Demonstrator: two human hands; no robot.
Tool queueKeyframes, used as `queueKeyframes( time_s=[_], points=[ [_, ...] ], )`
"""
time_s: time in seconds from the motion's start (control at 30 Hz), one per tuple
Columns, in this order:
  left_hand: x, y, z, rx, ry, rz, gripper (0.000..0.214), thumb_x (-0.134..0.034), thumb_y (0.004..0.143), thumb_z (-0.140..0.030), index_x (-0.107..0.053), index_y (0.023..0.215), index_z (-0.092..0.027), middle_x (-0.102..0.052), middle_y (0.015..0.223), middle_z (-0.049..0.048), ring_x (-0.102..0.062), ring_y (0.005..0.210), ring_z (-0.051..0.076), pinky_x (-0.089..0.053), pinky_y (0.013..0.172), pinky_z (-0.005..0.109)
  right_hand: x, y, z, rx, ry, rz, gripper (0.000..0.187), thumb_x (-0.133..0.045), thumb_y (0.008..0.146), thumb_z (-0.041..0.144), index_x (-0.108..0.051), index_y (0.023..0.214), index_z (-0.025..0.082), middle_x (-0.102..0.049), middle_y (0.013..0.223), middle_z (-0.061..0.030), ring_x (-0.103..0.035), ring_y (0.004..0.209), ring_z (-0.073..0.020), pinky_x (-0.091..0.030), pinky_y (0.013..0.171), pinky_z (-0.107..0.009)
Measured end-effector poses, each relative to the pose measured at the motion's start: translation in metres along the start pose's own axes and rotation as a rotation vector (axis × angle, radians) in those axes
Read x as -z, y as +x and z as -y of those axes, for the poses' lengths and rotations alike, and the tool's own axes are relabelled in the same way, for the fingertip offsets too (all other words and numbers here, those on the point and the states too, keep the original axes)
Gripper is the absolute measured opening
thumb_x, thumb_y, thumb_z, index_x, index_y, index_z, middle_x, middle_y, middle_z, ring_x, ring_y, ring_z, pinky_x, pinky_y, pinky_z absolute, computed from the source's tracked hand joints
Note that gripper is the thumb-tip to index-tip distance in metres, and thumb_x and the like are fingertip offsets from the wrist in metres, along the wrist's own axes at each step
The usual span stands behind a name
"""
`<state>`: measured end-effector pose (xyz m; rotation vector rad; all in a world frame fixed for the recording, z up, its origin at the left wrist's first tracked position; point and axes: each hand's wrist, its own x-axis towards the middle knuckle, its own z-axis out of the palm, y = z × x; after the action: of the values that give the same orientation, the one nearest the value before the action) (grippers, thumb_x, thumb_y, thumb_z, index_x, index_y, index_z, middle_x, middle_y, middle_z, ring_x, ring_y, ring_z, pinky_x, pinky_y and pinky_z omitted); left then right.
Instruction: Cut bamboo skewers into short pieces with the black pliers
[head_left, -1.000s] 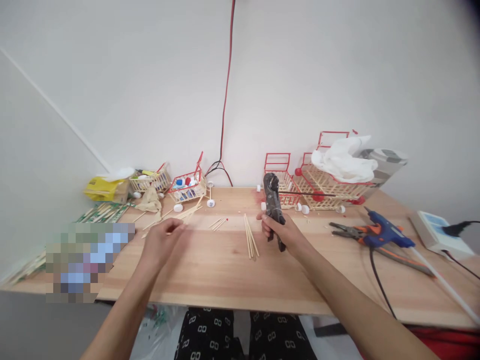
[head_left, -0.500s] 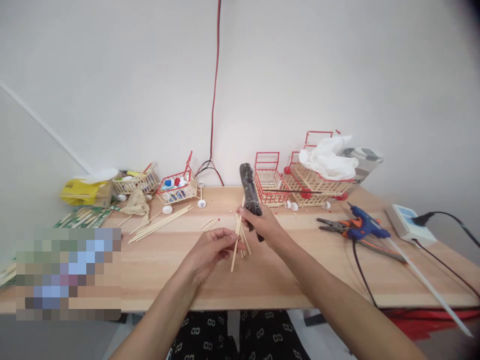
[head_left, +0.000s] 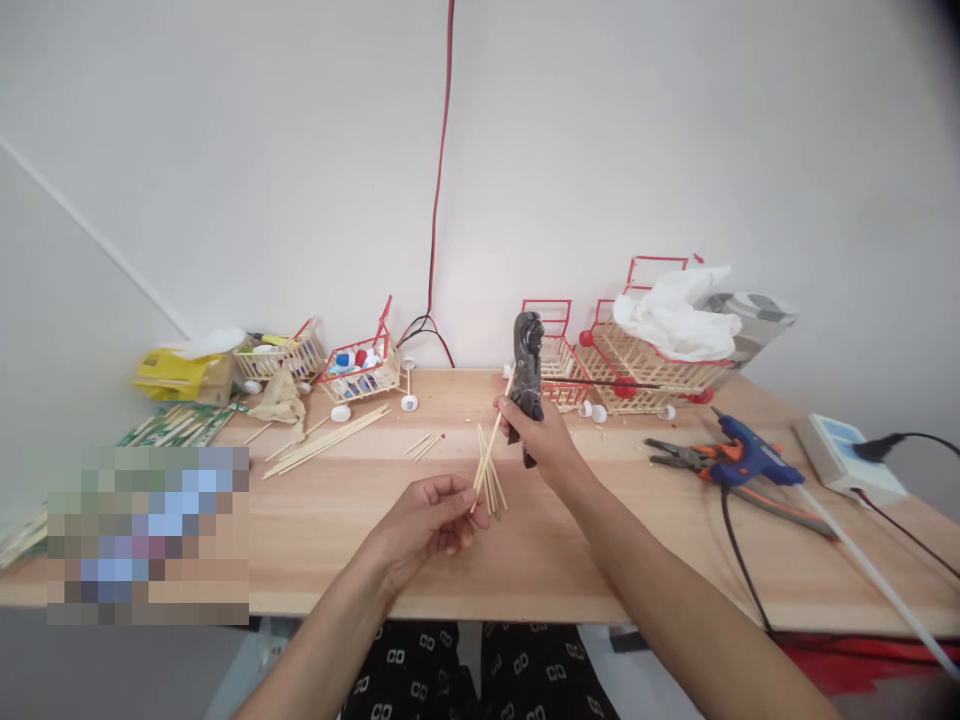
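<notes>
My right hand (head_left: 541, 438) is closed around the handles of dark cutting pliers (head_left: 527, 375), held upright above the wooden table (head_left: 420, 560). My left hand (head_left: 429, 522) pinches the lower end of a thin wooden stick (head_left: 492, 440) that slants up toward the pliers' jaws. A small bundle of similar sticks (head_left: 489, 485) lies on the table just under both hands.
Small stick-built carts with red frames (head_left: 360, 370) (head_left: 645, 365) line the back edge, one holding white cloth (head_left: 679, 315). Loose sticks (head_left: 330, 440) lie at left. A blue glue gun (head_left: 746, 458), orange-handled pliers (head_left: 679, 455) and a power strip (head_left: 840, 455) sit at right.
My left hand came in from the left side of the table and took up one stick. It now holds the stick tilted up to the pliers, which my right hand raised slightly.
</notes>
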<state>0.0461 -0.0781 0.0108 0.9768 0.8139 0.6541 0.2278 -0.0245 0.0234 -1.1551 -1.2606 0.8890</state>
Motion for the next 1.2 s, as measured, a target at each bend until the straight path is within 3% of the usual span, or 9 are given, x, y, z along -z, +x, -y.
queueKeyframes(
  time_s=[0.07,0.23,0.33,0.47,0.6,0.83,1.07,1.2],
  points=[
    [-0.001,0.002,0.000,-0.036,0.006,-0.009,0.029,-0.069,0.072,-0.040,-0.059,0.075,-0.013,-0.064,0.070,0.0027,-0.050,0.045,0.005,-0.031,0.041,0.017,0.001,-0.002,0.003,0.012,0.011,0.006,0.029,-0.056,0.077,0.045,-0.051,0.067,0.018,-0.047,0.054,0.0020,-0.045,0.052,-0.0112,-0.039,0.050,-0.024],
    [-0.004,0.013,-0.010,-0.169,0.026,-0.104,0.030,-0.071,0.069,-0.040,-0.058,0.071,-0.012,-0.061,0.063,0.0011,-0.045,0.042,0.004,-0.030,0.042,0.017,-0.004,-0.013,0.003,0.042,-0.039,0.168,0.031,-0.055,0.079,0.045,-0.049,0.063,0.018,-0.046,0.055,0.0018,-0.044,0.052,-0.0111,-0.037,0.051,-0.024],
    [-0.003,0.020,-0.018,-0.183,0.081,-0.121,0.031,-0.072,0.067,-0.040,-0.059,0.071,-0.012,-0.061,0.063,0.0012,-0.049,0.045,0.006,-0.033,0.044,0.018,-0.009,-0.018,0.001,0.040,-0.092,0.173,0.029,-0.059,0.075,0.045,-0.051,0.065,0.019,-0.047,0.056,0.0024,-0.042,0.052,-0.0112,-0.035,0.050,-0.024],
    [-0.003,0.020,-0.024,-0.188,0.068,-0.073,0.030,-0.071,0.069,-0.041,-0.061,0.074,-0.012,-0.063,0.066,0.0019,-0.052,0.048,0.006,-0.037,0.047,0.018,-0.010,-0.021,0.001,-0.009,-0.033,0.167,0.031,-0.059,0.075,0.045,-0.050,0.062,0.019,-0.047,0.055,0.0026,-0.043,0.052,-0.0115,-0.035,0.052,-0.024],
    [-0.005,0.013,-0.021,-0.241,0.092,0.018,0.028,-0.069,0.072,-0.035,-0.064,0.088,-0.012,-0.068,0.080,0.0071,-0.061,0.064,0.012,-0.046,0.061,0.023,-0.007,-0.023,0.003,-0.087,0.116,0.185,0.031,-0.058,0.078,0.043,-0.051,0.062,0.017,-0.048,0.055,0.0022,-0.045,0.052,-0.0111,-0.036,0.052,-0.024],
    [-0.015,0.009,-0.011,-0.402,0.231,-0.163,0.018,-0.065,0.075,-0.030,-0.066,0.081,-0.013,-0.071,0.072,0.0072,-0.063,0.059,0.016,-0.048,0.057,0.027,-0.006,-0.026,0.003,-0.168,0.276,0.237,0.031,-0.061,0.075,0.042,-0.051,0.061,0.016,-0.049,0.055,0.0023,-0.045,0.051,-0.0099,-0.036,0.051,-0.024],
    [-0.023,0.013,-0.017,-0.381,0.245,-0.201,0.018,-0.066,0.074,-0.029,-0.067,0.078,-0.012,-0.071,0.070,0.0075,-0.064,0.058,0.016,-0.047,0.055,0.025,-0.001,-0.024,0.005,-0.124,0.235,0.194,0.029,-0.062,0.074,0.042,-0.052,0.063,0.017,-0.049,0.055,0.0020,-0.047,0.052,-0.0105,-0.037,0.050,-0.024],
    [-0.022,0.014,-0.019,-0.292,0.160,-0.073,0.026,-0.067,0.075,-0.034,-0.066,0.086,-0.010,-0.072,0.080,0.0115,-0.066,0.065,0.018,-0.050,0.061,0.027,0.003,-0.022,0.004,-0.131,0.222,0.176,0.028,-0.062,0.073,0.041,-0.053,0.065,0.016,-0.050,0.055,0.0021,-0.047,0.052,-0.0105,-0.037,0.050,-0.024]
  ],
)
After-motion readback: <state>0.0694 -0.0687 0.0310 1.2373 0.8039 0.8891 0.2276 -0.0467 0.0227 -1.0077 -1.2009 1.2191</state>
